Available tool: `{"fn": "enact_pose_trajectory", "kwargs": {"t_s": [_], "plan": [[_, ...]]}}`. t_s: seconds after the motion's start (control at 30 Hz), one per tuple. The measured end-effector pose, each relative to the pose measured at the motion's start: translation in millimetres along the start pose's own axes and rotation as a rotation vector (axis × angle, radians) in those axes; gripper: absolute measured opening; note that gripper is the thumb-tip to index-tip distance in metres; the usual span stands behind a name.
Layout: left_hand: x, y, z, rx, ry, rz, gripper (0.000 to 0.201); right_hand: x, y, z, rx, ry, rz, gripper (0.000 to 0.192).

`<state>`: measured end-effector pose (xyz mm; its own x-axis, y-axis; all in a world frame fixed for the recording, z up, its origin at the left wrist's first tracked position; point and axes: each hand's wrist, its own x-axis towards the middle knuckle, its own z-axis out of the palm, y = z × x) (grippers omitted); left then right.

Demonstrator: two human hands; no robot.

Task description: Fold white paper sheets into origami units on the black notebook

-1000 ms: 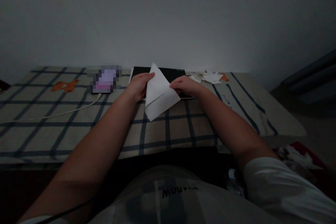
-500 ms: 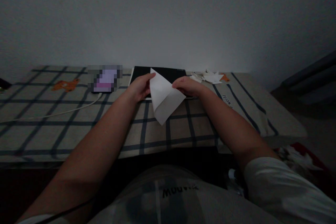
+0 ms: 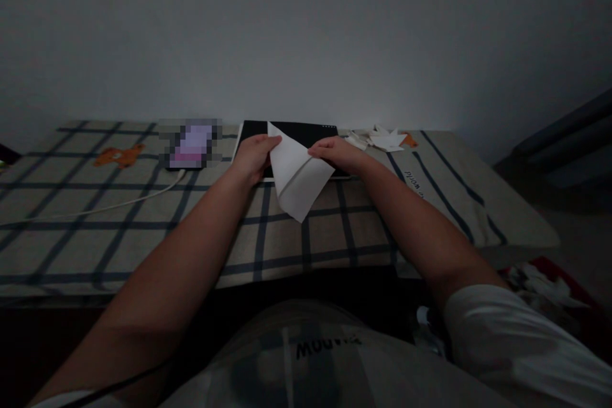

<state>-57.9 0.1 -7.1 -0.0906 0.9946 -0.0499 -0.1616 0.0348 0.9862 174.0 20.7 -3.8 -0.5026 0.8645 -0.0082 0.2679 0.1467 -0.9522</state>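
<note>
The left hand pinches the folded paper at its 10 o'clock edge; the right hand grips its 2 o'clock corner. The paper hangs point-down between them, over the checked cloth. Behind the hands, at 12 o'clock, lies a black tablet. At 2 o'clock sit paper scraps; at 9 o'clock a phone with a white cable.

bare cloth before black slab
</note>
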Motion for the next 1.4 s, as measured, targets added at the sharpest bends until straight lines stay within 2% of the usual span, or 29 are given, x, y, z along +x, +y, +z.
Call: {"fn": "enact_pose_trajectory", "kwargs": {"t_s": [0.13, 0.3, 0.53, 0.67, 0.83, 0.97, 1.17, 1.4], "plan": [[-3, 0, 1.5, -0.052, 0.035, 0.019, 0.021, 0, -1, 0, -0.114, -0.041, -0.038, 0.038], [-2, -2, -0.6, -0.076, -0.017, 0.026, 0.023, 0, -1, 0, -0.177, -0.037, -0.021, 0.035], [3, -4, -3.1, -0.118, -0.032, -0.023, 0.022, -1, -2, -4, -0.217, -0.064, -0.044, 0.032], [2, -3, -2.4, -0.139, -0.05, -0.035, 0.024, -2, -4, -5, -0.205, -0.069, -0.035, 0.03], [0, -3, -1.0, -0.14, -0.047, -0.022, 0.015, -2, -3, -4, -0.205, -0.057, -0.027, 0.029], [5, -5, -3.0, -0.174, -0.061, 0.02, 0.027, 0, -1, -4, -0.216, -0.074, -0.032, 0.029], [10, -5, -4.5, -0.194, -0.019, 0.016, 0.021, 1, 0, -4, -0.209, -0.077, -0.039, 0.028], [4, 3, -2.9, -0.22, -0.045, 0.018, 0.016, -1, -1, -2, -0.155, -0.062, -0.002, 0.024]]}}
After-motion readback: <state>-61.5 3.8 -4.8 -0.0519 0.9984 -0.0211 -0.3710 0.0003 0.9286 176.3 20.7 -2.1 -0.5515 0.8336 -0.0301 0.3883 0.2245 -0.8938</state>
